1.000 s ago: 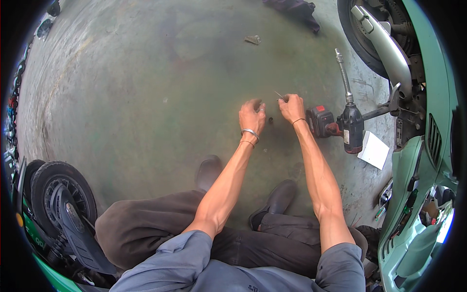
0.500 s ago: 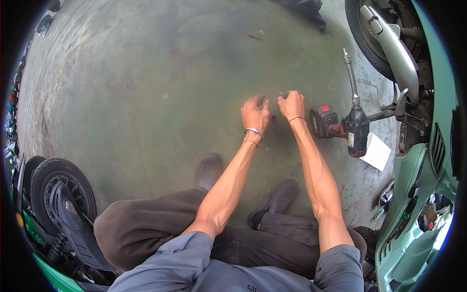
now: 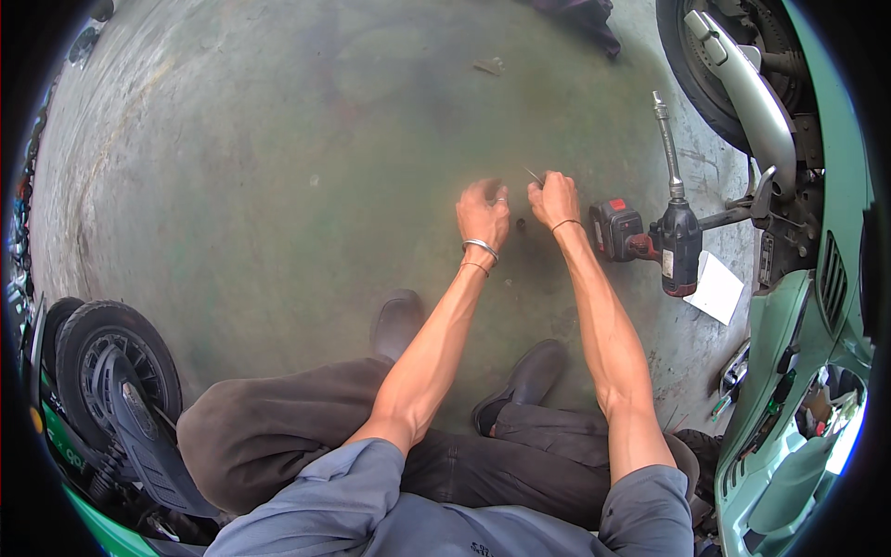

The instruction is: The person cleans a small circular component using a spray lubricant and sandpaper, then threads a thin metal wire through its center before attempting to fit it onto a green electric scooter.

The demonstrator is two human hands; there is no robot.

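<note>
My left hand [image 3: 482,221] is held out in front of me with its fingers curled inward; whatever is in them, if anything, is hidden. A bracelet circles that wrist. Close beside it, my right hand [image 3: 557,199] is closed in a pinch. From its thumb side sticks a thin, pointed, metallic-looking piece [image 3: 533,174], too small to name. A small gap separates the two hands. To the right of my right hand lies a cordless impact wrench [image 3: 682,243] with a long extension and socket pointing away from me.
A pale green scooter [image 3: 789,334] stands along the right side, its wheel [image 3: 682,65] at the far right. White paper [image 3: 716,288] lies near the wrench. Another scooter's wheel [image 3: 116,371] is at lower left. Dark cloth [image 3: 594,23] lies at the far edge.
Both hands sit very slightly farther left in the picture, as the whole view has shifted a little. Their grip looks the same.
</note>
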